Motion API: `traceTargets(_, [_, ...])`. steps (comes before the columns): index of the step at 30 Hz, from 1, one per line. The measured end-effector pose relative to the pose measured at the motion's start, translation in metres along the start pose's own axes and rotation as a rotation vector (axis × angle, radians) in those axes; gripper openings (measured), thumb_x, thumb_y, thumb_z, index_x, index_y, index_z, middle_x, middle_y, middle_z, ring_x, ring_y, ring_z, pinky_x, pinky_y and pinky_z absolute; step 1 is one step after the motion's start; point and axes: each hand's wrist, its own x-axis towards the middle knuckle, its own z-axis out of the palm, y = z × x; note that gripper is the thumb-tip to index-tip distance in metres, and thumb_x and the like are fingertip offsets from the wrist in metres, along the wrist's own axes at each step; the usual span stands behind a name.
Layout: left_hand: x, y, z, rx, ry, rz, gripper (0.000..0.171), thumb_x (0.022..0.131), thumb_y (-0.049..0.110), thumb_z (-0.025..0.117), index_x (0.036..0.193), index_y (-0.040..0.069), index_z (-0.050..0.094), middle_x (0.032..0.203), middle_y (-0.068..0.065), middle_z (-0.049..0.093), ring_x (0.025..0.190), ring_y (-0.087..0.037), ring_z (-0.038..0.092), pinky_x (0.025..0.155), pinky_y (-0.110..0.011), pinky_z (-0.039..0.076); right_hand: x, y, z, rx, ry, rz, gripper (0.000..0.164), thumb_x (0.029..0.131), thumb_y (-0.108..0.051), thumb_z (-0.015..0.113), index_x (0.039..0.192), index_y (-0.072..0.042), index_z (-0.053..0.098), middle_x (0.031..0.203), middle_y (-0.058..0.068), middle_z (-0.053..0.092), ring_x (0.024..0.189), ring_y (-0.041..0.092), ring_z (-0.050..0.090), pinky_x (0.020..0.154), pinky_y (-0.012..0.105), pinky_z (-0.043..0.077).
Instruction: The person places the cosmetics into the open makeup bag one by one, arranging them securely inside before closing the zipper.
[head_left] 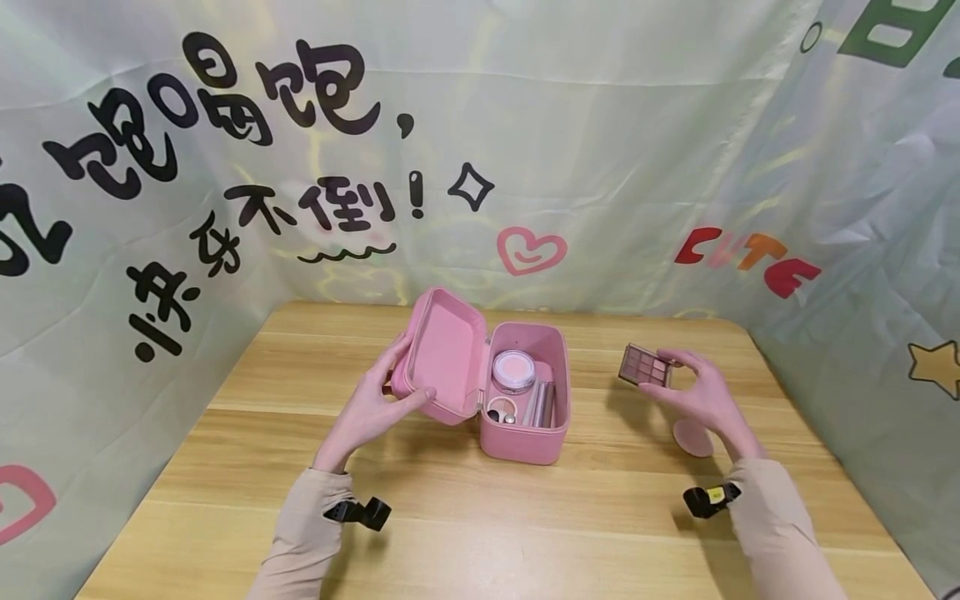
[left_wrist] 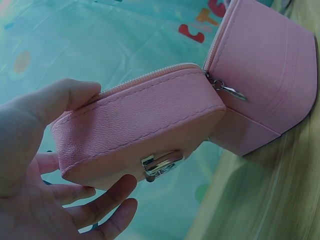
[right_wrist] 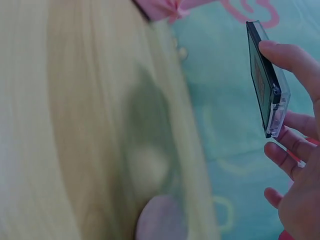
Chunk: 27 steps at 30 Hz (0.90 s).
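Observation:
A pink zippered cosmetic case (head_left: 522,446) stands on the table with its lid (head_left: 452,350) swung out to the left. My left hand (head_left: 372,414) grips the lid's outer end, thumb on the zipper edge and fingers at the outside; a metal handle (left_wrist: 162,164) shows there in the left wrist view. Inside the case lie a round compact (head_left: 513,370), several slim tubes (head_left: 542,405) and small round items (head_left: 502,409). Off to the right, my right hand (head_left: 708,403) pinches an eyeshadow palette (head_left: 643,366) above the table, its pans facing up toward the head camera.
A flat pink disc (head_left: 693,438), like a powder puff, lies on the wooden table (head_left: 480,533) below my right hand. Printed cloth (head_left: 630,167) hangs behind the table and along its sides. Each sleeve carries a small black wrist camera (head_left: 360,512).

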Motion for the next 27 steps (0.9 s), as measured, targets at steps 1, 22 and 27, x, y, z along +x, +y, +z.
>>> traceTargets(1, [0.000, 0.000, 0.000, 0.001, 0.000, 0.000, 0.087, 0.087, 0.018, 0.078, 0.159, 0.018, 0.030, 0.166, -0.011, 0.028, 0.122, -0.035, 0.059, 0.093, -0.044, 0.052, 0.001, -0.003, 0.000, 0.007, 0.005, -0.010, 0.076, 0.086, -0.038, 0.079, 0.145, -0.002, 0.048, 0.145, 0.027, 0.049, 0.129, 0.045, 0.044, 0.097, 0.066, 0.040])
traceTargets(22, [0.001, 0.002, 0.000, 0.006, 0.001, 0.004, 0.088, 0.086, 0.018, 0.079, 0.159, 0.020, 0.031, 0.167, -0.010, 0.028, 0.123, -0.036, 0.059, 0.091, -0.042, 0.054, 0.019, -0.062, 0.006, 0.051, 0.023, -0.128, 0.064, 0.081, -0.027, 0.084, 0.135, -0.003, 0.059, 0.133, 0.023, 0.058, 0.121, 0.039, 0.049, 0.096, 0.058, 0.041])
traceTargets(27, [0.001, 0.002, 0.000, 0.018, 0.002, 0.008, 0.087, 0.086, 0.018, 0.079, 0.159, 0.019, 0.031, 0.166, -0.011, 0.030, 0.121, -0.035, 0.060, 0.091, -0.044, 0.053, 0.024, -0.070, 0.010, 0.043, 0.009, -0.126, 0.066, 0.081, -0.028, 0.084, 0.136, -0.004, 0.058, 0.134, 0.022, 0.057, 0.122, 0.039, 0.049, 0.098, 0.059, 0.040])
